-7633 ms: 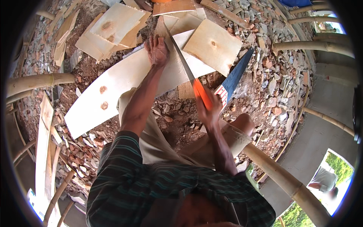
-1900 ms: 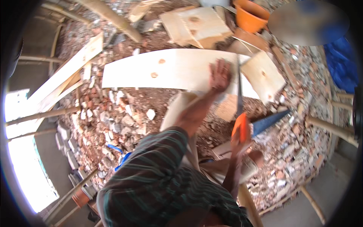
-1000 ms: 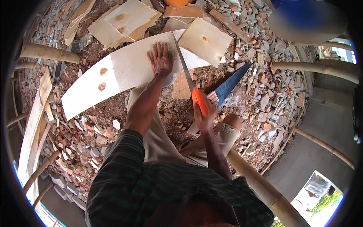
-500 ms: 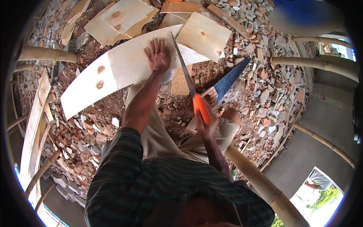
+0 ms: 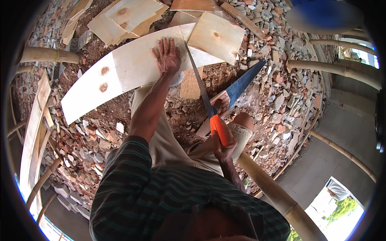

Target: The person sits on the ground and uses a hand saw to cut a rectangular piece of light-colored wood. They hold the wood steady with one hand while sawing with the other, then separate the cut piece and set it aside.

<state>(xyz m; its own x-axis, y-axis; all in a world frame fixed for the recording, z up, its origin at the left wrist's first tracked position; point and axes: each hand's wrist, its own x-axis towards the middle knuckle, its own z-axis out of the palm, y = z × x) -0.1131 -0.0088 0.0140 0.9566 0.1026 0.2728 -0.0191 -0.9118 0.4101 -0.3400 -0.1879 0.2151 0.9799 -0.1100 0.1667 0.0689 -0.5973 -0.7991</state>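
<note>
The left hand is down flat on the long pale board, right of the board's middle, palm to the wood, fingers spread wide and pointing at its far edge, holding nothing. And just right of those fingers, there's the handsaw! Its narrow blade slants across the board, tip near the far edge, close beside the left hand but not touching it.

Follow the steel back over the board's near edge and here's the right hand, well clear of the wood on the near side, fingers wrapped snugly around the orange handle. So the saw sits inside the right fingers, while the board lies directly beneath the left ones.

Over at the board's right end, a squarish plywood sheet lies across it. A small brown offcut pokes out from the near edge, by the blade. Off the near right of the board, a tapering blue piece with red and white at its wide end rests over the rubble. Past the far edge, a loose stack of plywood pieces; towards the board's left end, two dark knots.
</note>
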